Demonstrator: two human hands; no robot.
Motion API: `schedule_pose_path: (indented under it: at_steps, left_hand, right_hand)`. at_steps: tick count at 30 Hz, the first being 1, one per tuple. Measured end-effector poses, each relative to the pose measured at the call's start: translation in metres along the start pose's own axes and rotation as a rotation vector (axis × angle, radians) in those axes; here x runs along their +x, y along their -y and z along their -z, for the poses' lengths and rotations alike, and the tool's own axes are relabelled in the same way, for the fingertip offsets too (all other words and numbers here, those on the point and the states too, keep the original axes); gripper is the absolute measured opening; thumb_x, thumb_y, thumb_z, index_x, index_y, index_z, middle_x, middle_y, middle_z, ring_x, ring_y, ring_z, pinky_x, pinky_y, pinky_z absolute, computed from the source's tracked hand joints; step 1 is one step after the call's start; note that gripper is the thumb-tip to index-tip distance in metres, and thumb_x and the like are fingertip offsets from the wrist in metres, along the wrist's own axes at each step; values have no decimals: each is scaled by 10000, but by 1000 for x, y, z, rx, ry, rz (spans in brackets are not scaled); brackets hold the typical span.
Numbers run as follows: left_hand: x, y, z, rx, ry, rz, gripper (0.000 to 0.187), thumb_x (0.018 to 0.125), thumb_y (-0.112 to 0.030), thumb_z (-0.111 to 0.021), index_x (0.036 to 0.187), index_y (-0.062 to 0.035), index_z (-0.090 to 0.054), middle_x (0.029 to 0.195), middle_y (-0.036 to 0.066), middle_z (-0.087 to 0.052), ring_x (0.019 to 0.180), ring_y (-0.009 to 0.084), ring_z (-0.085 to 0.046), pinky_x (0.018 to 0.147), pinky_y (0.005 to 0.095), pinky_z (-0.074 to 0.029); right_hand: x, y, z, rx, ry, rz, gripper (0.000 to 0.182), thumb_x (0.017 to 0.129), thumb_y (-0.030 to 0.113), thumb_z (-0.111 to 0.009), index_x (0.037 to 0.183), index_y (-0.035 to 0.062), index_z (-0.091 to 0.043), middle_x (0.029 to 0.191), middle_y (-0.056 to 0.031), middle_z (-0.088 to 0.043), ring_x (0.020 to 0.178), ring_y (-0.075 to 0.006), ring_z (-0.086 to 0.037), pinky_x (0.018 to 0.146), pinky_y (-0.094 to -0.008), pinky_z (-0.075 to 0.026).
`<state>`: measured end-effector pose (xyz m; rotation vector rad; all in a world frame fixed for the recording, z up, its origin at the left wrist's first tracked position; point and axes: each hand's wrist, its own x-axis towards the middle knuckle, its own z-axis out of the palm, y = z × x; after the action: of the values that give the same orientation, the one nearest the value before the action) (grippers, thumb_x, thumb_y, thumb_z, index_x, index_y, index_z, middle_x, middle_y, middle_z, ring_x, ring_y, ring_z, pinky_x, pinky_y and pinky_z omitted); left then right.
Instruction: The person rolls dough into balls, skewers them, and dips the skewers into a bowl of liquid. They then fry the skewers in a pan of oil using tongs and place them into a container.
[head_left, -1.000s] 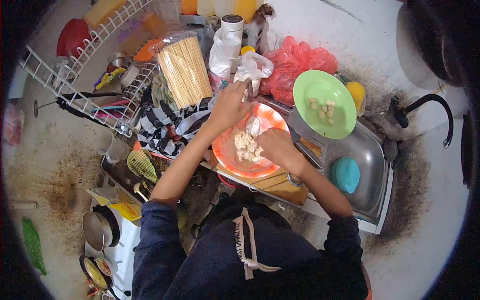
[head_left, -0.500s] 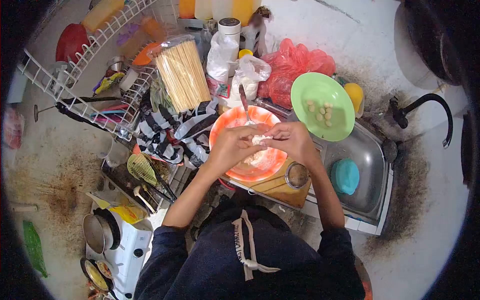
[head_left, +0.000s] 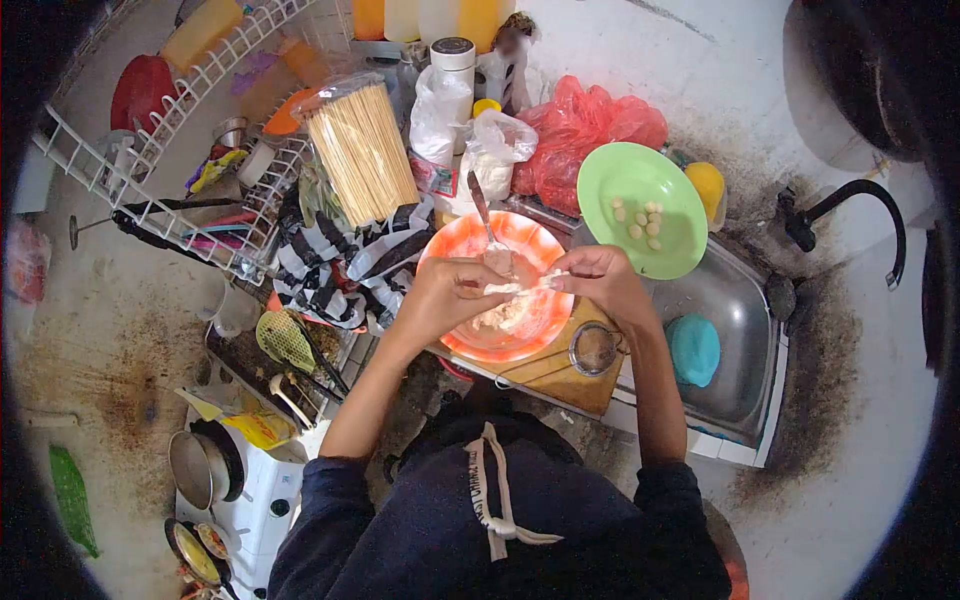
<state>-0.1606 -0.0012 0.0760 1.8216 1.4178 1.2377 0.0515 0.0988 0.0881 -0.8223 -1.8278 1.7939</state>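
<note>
My left hand [head_left: 440, 298] pinches a lump of soft white dough [head_left: 508, 289] over an orange-and-white bowl [head_left: 552, 325]. Across from it, my right hand [head_left: 606, 284] has thumb and fingers closed on a smaller bit of the same dough. Crumbly pale dough [head_left: 497, 318] lies in the bowl below my fingers. A metal spoon [head_left: 480, 203] leans on the bowl's far rim, its tip coated in white. To the right, a green plate [head_left: 606, 172] carries several small pale dough balls [head_left: 654, 229].
Under the bowl is a wooden board [head_left: 590, 398] with a small strainer [head_left: 593, 349] on it. The steel sink [head_left: 735, 300] to the right holds a turquoise container [head_left: 694, 350]. Bagged skewers [head_left: 362, 150] and red plastic bags [head_left: 580, 130] stand behind; a stove [head_left: 262, 490] is lower left.
My hands have drawn apart sideways, and the dough that was gathered between them is now stretched or split, with some in each hand. My camera view has shifted slightly.
</note>
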Motion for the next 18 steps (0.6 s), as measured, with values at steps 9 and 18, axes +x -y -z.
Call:
schedule_pose_path:
  at_steps: [9,18]
  left_hand:
    - [3,9,9,393,399,-158,328,748,-214,-631,1032,-54,-593,1083,112,-562,1011,281,-528,864,378,-412]
    - [23,-22,-38,-1587,-86,187,582,930,-412,-253,1325,15,-233,1346,179,-335,1248,265,-336,1037,360,-268]
  right_hand:
    - [-6,8,-9,48,10,-14,251,749,42,-663,979,-35,-602,1006,-89,-606,916,-146,-581,835,-272,-463]
    - [-9,20,-70,-491,-198,384,226,724,99,-672,935,27,-634,898,-58,-639,807,-183,-612,768,-280,-464]
